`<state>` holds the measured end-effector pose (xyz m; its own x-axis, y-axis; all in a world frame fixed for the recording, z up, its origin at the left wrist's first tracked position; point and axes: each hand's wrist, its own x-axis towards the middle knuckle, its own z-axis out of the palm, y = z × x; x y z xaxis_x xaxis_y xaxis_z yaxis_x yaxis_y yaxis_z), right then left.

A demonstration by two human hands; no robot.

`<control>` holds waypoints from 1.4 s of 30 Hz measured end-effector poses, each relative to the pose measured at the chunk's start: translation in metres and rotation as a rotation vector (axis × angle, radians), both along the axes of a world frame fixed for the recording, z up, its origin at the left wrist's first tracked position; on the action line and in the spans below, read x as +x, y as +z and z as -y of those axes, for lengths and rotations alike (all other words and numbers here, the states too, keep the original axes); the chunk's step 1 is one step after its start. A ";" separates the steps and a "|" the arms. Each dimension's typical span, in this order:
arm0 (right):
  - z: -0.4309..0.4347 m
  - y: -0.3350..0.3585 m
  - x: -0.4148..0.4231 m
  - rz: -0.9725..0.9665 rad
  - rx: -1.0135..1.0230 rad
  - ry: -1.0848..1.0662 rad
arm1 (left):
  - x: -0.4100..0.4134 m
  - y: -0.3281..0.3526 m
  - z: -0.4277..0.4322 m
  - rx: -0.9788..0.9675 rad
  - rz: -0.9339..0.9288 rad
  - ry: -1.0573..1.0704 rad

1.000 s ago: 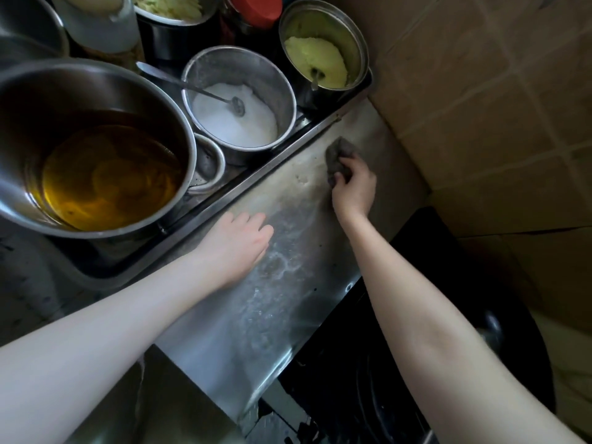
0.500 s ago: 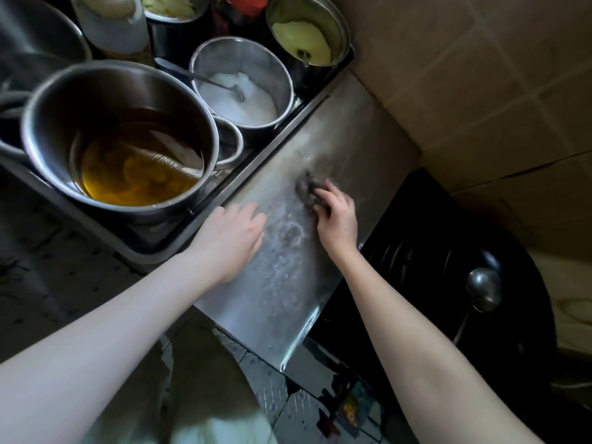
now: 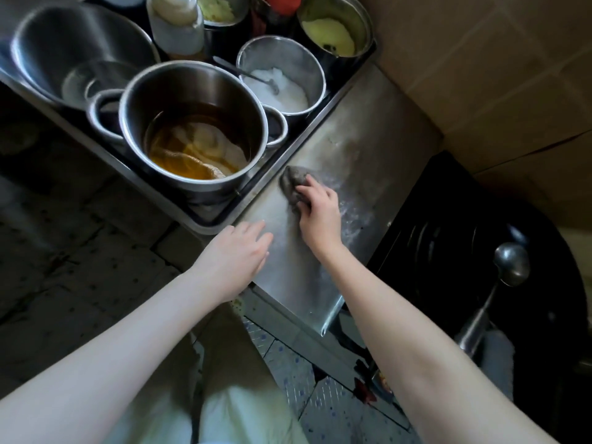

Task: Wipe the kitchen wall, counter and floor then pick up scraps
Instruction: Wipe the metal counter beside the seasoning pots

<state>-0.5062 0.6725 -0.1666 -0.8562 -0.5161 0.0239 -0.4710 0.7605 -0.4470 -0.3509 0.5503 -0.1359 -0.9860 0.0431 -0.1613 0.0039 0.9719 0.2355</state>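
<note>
A: On the counter [image 3: 368, 145], where's the pad [image 3: 289, 184]?
B: Under the right hand [image 3: 317, 211], fingers curled over it, pressed down just beside the tray [image 3: 253, 203]. Left hand [image 3: 237, 251] lies flat on the near edge, holding nothing.
A: How far along?
B: Early, I'd judge: counter mid-scrub, white smears toward the stove [image 3: 448, 238]. Wall [image 3: 496, 75], floor [image 3: 320, 398] and scraps seem yet to do.
</note>
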 end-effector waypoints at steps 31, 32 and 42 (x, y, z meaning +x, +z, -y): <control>-0.069 0.001 -0.007 0.030 -0.084 -0.392 | 0.026 0.009 0.007 0.112 0.009 0.057; -0.070 0.000 0.006 0.028 -0.090 -0.377 | 0.029 0.010 0.009 0.107 0.006 0.053; -0.021 0.002 0.056 0.128 -0.101 -0.389 | 0.063 0.023 0.029 0.066 0.011 0.004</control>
<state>-0.4504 0.6939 -0.1641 -0.9861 -0.1544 -0.0617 -0.0930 0.8201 -0.5646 -0.2879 0.5213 -0.1133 -0.9843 0.0502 -0.1694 -0.0028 0.9542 0.2991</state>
